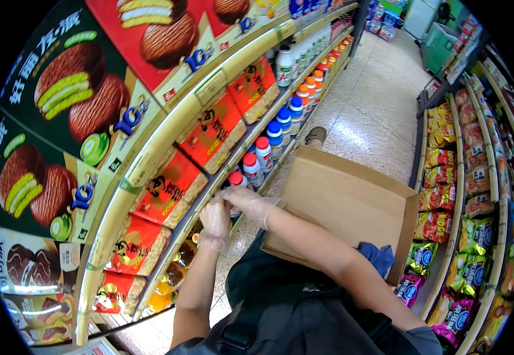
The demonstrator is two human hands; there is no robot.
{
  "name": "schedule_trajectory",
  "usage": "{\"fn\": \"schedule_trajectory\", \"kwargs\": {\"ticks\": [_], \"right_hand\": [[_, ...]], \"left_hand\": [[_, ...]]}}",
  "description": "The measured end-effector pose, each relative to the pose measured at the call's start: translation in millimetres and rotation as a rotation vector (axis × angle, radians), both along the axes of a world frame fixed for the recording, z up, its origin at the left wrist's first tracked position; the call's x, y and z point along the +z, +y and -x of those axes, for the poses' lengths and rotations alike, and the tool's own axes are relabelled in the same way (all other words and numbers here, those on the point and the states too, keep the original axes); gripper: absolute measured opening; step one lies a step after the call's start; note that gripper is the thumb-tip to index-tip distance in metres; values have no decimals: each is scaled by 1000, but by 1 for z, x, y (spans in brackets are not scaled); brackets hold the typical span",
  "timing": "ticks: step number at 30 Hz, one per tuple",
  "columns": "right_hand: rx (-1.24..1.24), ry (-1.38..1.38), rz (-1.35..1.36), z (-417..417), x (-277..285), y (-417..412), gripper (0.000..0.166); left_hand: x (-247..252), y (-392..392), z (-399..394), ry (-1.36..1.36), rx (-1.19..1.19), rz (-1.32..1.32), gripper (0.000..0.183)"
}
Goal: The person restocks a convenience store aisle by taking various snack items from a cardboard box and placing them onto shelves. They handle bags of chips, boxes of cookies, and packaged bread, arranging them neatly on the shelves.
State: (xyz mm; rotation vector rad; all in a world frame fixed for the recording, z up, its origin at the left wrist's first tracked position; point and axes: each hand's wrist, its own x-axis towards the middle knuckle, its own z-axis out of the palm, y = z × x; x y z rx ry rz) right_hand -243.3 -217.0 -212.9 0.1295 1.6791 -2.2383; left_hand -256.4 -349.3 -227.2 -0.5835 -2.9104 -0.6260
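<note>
Both of my hands wear thin clear plastic gloves and meet at the front edge of a shelf on the left. My left hand (215,218) has its fingers bent at the shelf rail (191,221). My right hand (246,202) reaches across from the right, its fingertips against the left ones. Whether anything small is between the fingers cannot be told. Close beyond them stand white bottles with red caps (252,166) on the lower shelf; one red cap (236,179) is right beside my fingers. Red packets of puffed snack cakes (168,188) lie in a row on the shelf above.
An open shallow cardboard box (345,191) sits before me to the right, with a blue cloth (376,257) in its corner. Boxed chocolate pies (68,88) fill the upper left shelf. Bagged snacks (436,195) line the right shelves. The tiled aisle (363,102) runs ahead towards a green bin (439,46).
</note>
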Motion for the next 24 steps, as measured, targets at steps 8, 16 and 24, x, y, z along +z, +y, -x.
{"fn": "schedule_trajectory", "kwargs": {"ticks": [8,16,24], "right_hand": [[-172,76,-99,-10,54,-1,30],[-384,368,-269,-81,109,96,36],[-614,43,-529,-164,62,158,34]], "left_hand": [[-6,-1,-9,-48,-8,100,47],[47,5,-34,-288,-38,220,55],[84,53,-66,-223,-255,-276,36]]}}
